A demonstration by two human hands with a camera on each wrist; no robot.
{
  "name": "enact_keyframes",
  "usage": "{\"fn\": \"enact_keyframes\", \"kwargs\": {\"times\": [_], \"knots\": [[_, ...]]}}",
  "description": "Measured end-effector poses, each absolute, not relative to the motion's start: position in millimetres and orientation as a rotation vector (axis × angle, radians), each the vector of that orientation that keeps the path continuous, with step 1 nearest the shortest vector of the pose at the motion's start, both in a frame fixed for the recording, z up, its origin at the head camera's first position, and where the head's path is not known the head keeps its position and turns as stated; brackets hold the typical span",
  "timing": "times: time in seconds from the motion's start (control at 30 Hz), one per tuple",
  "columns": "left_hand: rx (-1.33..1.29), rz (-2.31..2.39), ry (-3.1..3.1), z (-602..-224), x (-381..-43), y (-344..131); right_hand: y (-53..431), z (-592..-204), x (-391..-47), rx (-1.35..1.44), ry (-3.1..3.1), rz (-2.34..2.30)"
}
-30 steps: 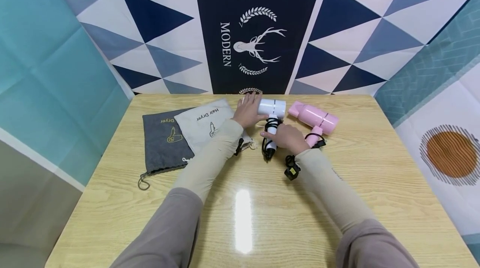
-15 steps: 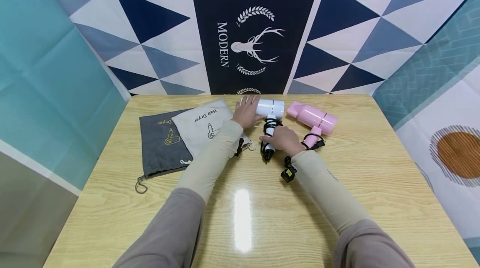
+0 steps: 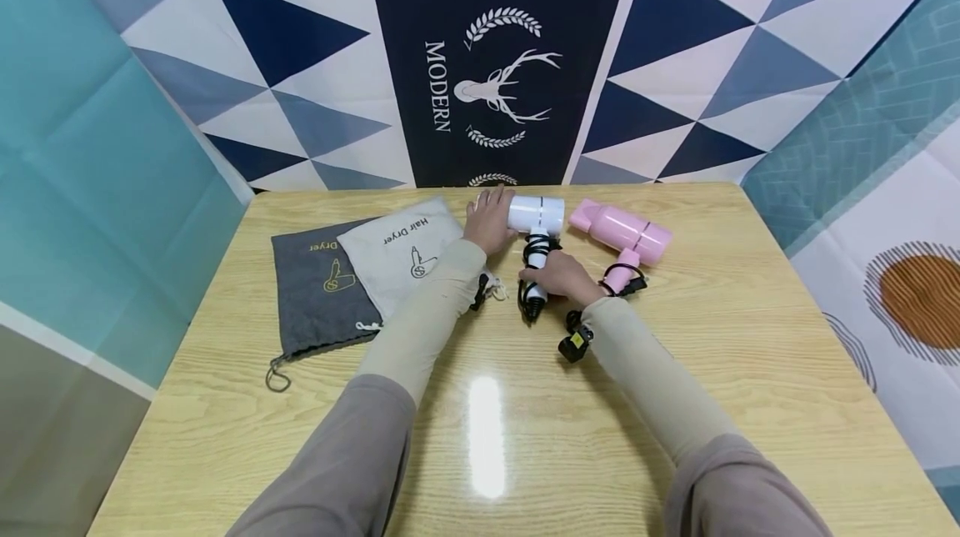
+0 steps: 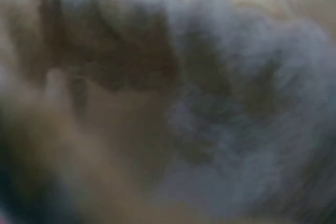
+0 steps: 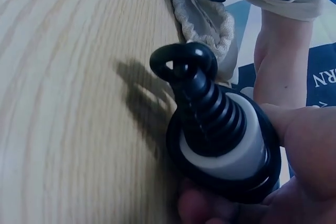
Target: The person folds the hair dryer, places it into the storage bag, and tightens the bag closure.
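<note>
A white hair dryer [image 3: 536, 214] lies near the back of the table, a black cord wound round its handle. My right hand [image 3: 562, 277] grips that handle, thumb across it. Up close in the right wrist view, the handle's ribbed black cord end [image 5: 212, 116] sticks out beyond my fingers. My left hand [image 3: 489, 222] lies over the dryer's nozzle end with its fingers extended, hiding most of the nozzle. A white drawstring bag [image 3: 397, 249] printed "Hair Dryer" lies beside and partly under my left forearm. Blurred cloth [image 4: 236, 77] fills most of the left wrist view.
A grey drawstring bag [image 3: 307, 303] lies partly beneath the white one, at left. Right of the white dryer is a pink hair dryer [image 3: 622, 231] with a black cord. A patterned backdrop [image 3: 495, 62] stands behind the wooden table [image 3: 360, 470].
The head view has shifted slightly, moving the scene a little left. Both hands stay in the same places on the white hair dryer.
</note>
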State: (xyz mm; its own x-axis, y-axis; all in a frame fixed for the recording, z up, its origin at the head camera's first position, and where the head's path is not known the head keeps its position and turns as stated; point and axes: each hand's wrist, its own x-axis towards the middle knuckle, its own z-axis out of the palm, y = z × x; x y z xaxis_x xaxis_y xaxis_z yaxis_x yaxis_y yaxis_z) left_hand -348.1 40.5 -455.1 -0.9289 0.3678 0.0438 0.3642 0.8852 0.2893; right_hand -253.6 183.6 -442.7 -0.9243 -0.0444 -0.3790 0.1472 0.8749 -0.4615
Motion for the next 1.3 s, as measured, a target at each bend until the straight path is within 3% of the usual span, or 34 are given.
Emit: {"fn": "enact_keyframes", "kwargs": {"times": [0.43,1.3], "knots": [[0.652,0.543,3.09,-451,-348,36,182,-433,-248,0.099,2.648,-0.826],[0.654,0.621,3.219,-411,-315,17,191,-404,-223,0.049,2.694,-0.957]]}}
